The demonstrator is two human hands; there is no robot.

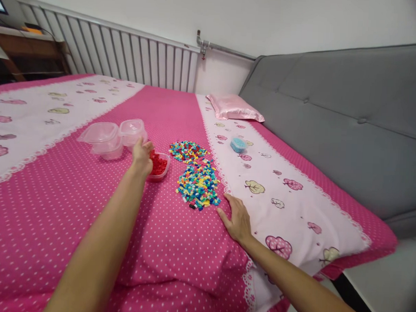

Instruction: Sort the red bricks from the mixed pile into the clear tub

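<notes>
My left hand (pixel 142 157) is at the left side of a clear plastic container (pixel 166 169) filled with small red pieces (pixel 158 164), covering part of its rim. Its fingers are bent, and their tips are partly hidden; I cannot tell whether they grip the rim. Just beyond it stands a smaller stack of clear plastic containers (pixel 131 127). My right hand (pixel 238 218) lies open on the bed, fingers spread, beside a pile of small multicoloured plastic pieces (pixel 199 183). A second mixed pile (pixel 187 151), with more red in it, adjoins this one on the far side.
Wider clear containers (pixel 102 135) are stacked to the left. A small tub of light-blue pieces (pixel 238 145) sits on the right, with a pink pillow (pixel 234 106) behind it. A grey padded headboard (pixel 341 102) borders the bed's right side; a white radiator (pixel 112 50) lines the wall.
</notes>
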